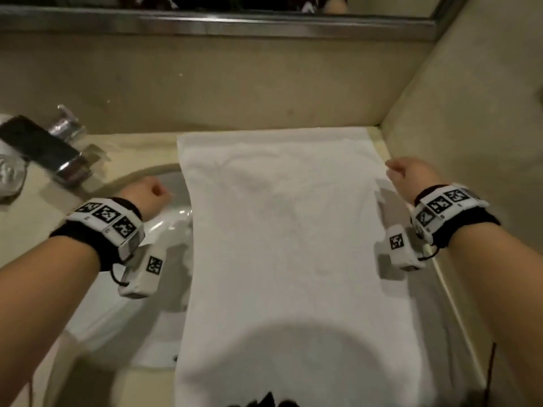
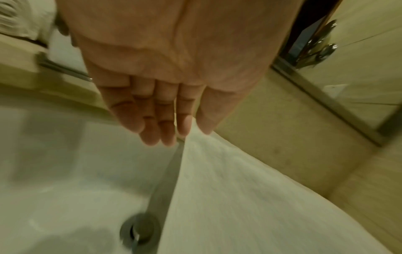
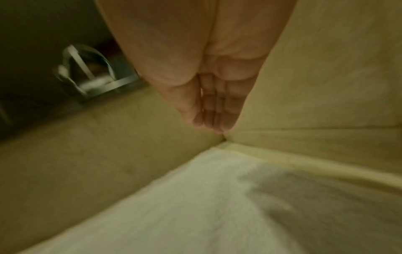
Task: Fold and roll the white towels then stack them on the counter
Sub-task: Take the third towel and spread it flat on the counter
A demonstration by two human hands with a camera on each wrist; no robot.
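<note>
A white towel lies spread flat on the beige counter, its left part hanging over the sink. My left hand hovers above the basin just left of the towel's long edge. In the left wrist view its fingers are straight and hold nothing, with the towel below and beyond them. My right hand hovers at the towel's right edge near the side wall. The right wrist view shows its fingers straight and together above the towel, empty.
A chrome faucet and a dark phone sit at the back left, beside a white bundle at the frame edge. The sink drain is next to the towel's edge. A wall closes the right side; a mirror frame runs along the back.
</note>
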